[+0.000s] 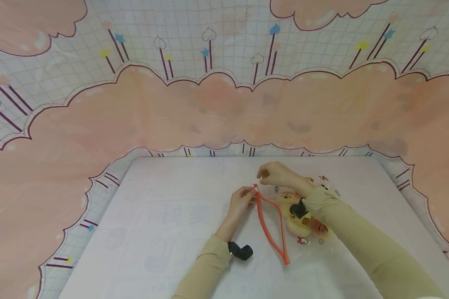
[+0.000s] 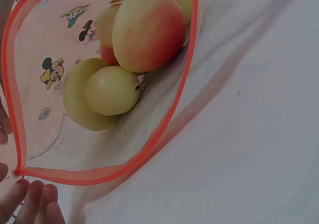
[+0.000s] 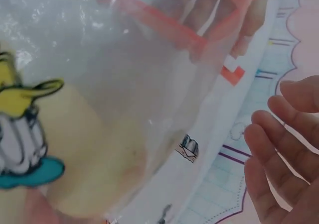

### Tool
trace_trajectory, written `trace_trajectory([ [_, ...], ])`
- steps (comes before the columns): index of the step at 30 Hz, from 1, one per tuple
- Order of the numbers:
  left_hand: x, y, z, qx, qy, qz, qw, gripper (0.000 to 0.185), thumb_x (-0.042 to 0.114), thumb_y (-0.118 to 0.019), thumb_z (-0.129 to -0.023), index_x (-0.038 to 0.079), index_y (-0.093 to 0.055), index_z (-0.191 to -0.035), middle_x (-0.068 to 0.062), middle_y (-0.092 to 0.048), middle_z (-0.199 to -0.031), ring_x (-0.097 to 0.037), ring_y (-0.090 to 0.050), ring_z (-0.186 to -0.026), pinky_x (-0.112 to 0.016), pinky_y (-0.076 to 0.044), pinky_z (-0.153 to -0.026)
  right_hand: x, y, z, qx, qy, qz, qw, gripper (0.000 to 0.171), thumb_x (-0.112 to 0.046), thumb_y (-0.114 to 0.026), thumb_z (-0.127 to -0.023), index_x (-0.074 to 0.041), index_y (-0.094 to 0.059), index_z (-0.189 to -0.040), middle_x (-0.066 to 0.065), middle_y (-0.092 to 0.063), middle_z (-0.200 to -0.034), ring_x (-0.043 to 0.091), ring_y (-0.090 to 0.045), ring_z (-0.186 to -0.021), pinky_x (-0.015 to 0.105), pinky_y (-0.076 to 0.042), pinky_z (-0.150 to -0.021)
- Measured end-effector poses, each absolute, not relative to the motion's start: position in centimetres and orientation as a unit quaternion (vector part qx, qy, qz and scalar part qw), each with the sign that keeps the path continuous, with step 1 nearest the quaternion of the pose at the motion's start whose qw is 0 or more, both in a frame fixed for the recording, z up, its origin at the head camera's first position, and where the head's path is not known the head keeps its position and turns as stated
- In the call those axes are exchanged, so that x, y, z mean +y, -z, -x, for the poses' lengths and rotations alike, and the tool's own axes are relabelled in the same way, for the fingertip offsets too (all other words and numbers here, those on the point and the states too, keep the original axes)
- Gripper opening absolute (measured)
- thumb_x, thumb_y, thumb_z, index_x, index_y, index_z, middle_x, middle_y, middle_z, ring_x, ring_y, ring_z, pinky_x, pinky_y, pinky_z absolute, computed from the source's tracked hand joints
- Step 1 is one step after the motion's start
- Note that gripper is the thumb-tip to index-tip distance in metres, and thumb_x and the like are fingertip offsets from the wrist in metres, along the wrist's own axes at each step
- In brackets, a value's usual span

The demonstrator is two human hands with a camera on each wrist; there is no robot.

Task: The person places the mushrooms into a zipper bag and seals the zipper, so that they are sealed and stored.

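Note:
A clear plastic zip bag (image 1: 283, 224) with cartoon prints and an orange-red zip edge (image 2: 119, 172) lies on the white table, its mouth spread in a loop. Inside it are several round fruits (image 2: 149, 30), yellow-green with red blush. My left hand (image 1: 243, 201) pinches the far corner of the zip edge, where a small white piece shows. Just beyond that corner, my right hand (image 1: 278, 173) hovers with loosely bent fingers (image 3: 271, 169), thumb apart and nothing between them. Its forearm passes above the bag and partly covers it in the head view.
The white table (image 1: 164, 232) extends to both sides of the bag. Behind and around it hangs a peach-coloured cloth (image 1: 217, 116) with cloud shapes and a grid pattern. A black wrist camera (image 1: 240, 251) sits on the left wrist, another black one (image 1: 298, 209) on the right.

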State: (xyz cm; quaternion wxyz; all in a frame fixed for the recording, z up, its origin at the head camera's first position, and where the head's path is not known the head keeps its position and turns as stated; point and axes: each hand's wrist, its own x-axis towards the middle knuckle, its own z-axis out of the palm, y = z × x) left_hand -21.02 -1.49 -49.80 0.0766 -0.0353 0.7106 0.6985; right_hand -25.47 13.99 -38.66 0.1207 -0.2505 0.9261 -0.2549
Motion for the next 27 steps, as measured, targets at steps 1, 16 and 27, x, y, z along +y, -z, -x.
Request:
trace_trajectory([
  [1,-1.5,49.7,21.0,0.711,-0.699,0.032,0.077,0.029,0.018,-0.059,-0.094,-0.005,-0.064,-0.111,-0.024,-0.071,-0.102,-0.026,-0.071,-0.086,-0.027,-0.055,-0.067,13.9,38.9,25.6,0.926,0.253,0.253,0.122,0.018,-0.008,-0.064,-0.085,0.0,-0.069,-0.1,0.012,-0.069,-0.09,0.02,-0.062,-0.082,0.03,-0.051,-0.069],
  [16,-1.4,46.8,19.3,0.705,-0.705,0.025,0.071,0.028,0.012,-0.058,-0.094,-0.011,-0.063,-0.109,-0.029,-0.069,-0.099,-0.019,-0.069,-0.079,-0.034,-0.057,-0.072,13.1,41.4,26.8,0.921,0.221,0.283,0.15,0.019,-0.006,-0.056,-0.088,0.0,-0.068,-0.103,0.017,-0.069,-0.105,0.031,-0.062,-0.103,0.044,-0.05,-0.092],
  [27,-1.4,47.2,19.3,0.705,-0.707,-0.002,0.061,0.026,0.007,-0.058,-0.092,-0.013,-0.061,-0.108,-0.031,-0.068,-0.098,-0.024,-0.07,-0.081,-0.039,-0.059,-0.074,13.1,42.1,26.5,0.912,0.257,0.284,0.145,0.019,-0.005,-0.053,-0.091,0.001,-0.069,-0.099,0.016,-0.071,-0.102,0.031,-0.064,-0.101,0.044,-0.05,-0.091],
])
